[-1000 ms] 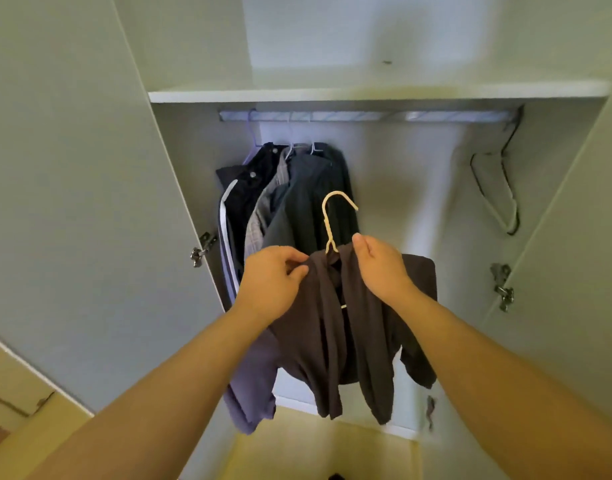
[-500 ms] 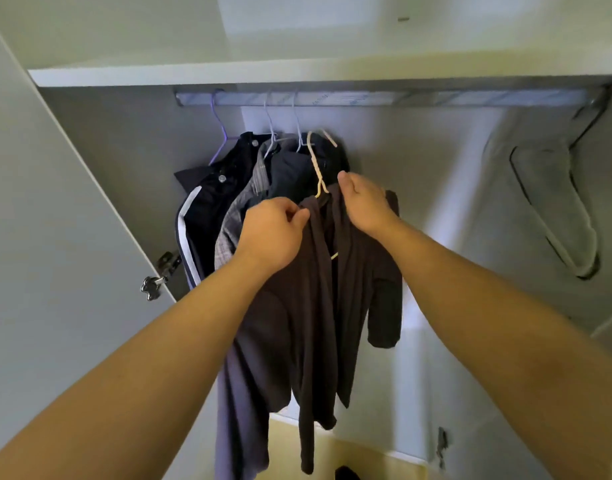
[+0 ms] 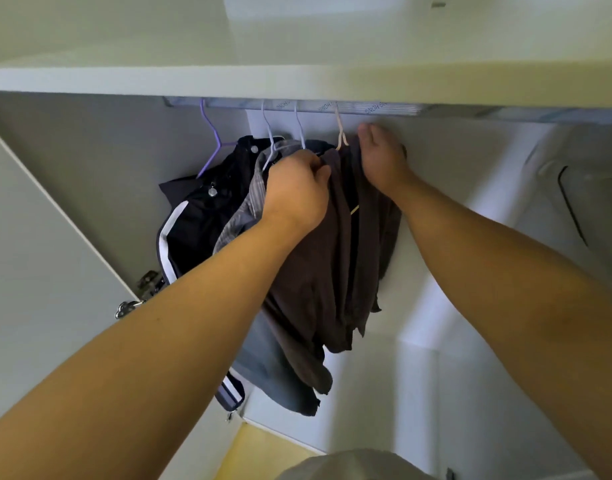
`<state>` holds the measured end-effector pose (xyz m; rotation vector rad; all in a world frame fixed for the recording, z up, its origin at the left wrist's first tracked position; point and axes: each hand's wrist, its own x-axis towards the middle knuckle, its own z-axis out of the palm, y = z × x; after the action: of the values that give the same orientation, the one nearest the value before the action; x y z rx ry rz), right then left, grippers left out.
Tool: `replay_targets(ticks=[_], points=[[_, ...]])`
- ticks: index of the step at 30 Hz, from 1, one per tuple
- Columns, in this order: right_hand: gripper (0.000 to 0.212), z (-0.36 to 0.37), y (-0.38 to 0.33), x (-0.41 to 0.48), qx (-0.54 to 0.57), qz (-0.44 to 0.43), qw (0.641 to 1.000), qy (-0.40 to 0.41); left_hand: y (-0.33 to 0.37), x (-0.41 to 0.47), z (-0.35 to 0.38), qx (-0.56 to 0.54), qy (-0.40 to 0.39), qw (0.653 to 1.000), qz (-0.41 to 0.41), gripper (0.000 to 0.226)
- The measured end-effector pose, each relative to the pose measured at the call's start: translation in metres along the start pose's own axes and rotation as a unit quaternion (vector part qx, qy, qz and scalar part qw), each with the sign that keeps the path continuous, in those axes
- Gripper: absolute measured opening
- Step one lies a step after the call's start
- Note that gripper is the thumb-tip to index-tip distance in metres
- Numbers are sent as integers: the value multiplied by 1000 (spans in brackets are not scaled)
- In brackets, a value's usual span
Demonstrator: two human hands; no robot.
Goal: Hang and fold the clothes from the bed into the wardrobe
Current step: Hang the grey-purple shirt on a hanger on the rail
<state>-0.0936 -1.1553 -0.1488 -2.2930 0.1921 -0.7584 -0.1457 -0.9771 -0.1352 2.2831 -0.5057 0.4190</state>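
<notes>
A dark brown shirt point(image 3: 329, 271) hangs on a cream hanger point(image 3: 340, 133) whose hook reaches up to the metal wardrobe rail point(image 3: 384, 108). My left hand point(image 3: 296, 192) grips the shirt's left shoulder. My right hand point(image 3: 380, 157) holds the right shoulder next to the hook. To the left on the same rail hang a grey striped shirt point(image 3: 242, 209) and a black jacket with white stripes point(image 3: 190, 220) on a purple hanger point(image 3: 211, 143).
A white shelf point(image 3: 297, 81) runs just above the rail. The open door and its hinge point(image 3: 138, 296) are at the left. A dark empty hanger point(image 3: 571, 209) hangs at the far right. The rail to the right of my hands carries nothing.
Both hands have lifted the brown shirt up to the rail; the cream hook now sits at the rail. The view has tilted upward and closer.
</notes>
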Motion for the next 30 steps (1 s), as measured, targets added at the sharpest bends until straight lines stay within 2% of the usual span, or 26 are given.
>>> replay_targets(ticks=[8, 18, 24, 27, 30], points=[[45, -2, 7, 23, 18, 22, 999, -13, 8, 20, 11, 19, 2, 1000, -10, 25], [50, 12, 34, 9, 38, 35, 996, -66, -22, 17, 38, 16, -30, 999, -1, 18], [48, 21, 43, 16, 5, 22, 998, -64, -35, 4, 34, 55, -18, 998, 30, 19], [46, 25, 52, 14, -1, 3, 999, -36, -40, -8, 31, 68, -6, 997, 29, 21], [49, 34, 65, 11, -12, 43, 999, -29, -46, -18, 33, 82, 0, 996, 41, 29]])
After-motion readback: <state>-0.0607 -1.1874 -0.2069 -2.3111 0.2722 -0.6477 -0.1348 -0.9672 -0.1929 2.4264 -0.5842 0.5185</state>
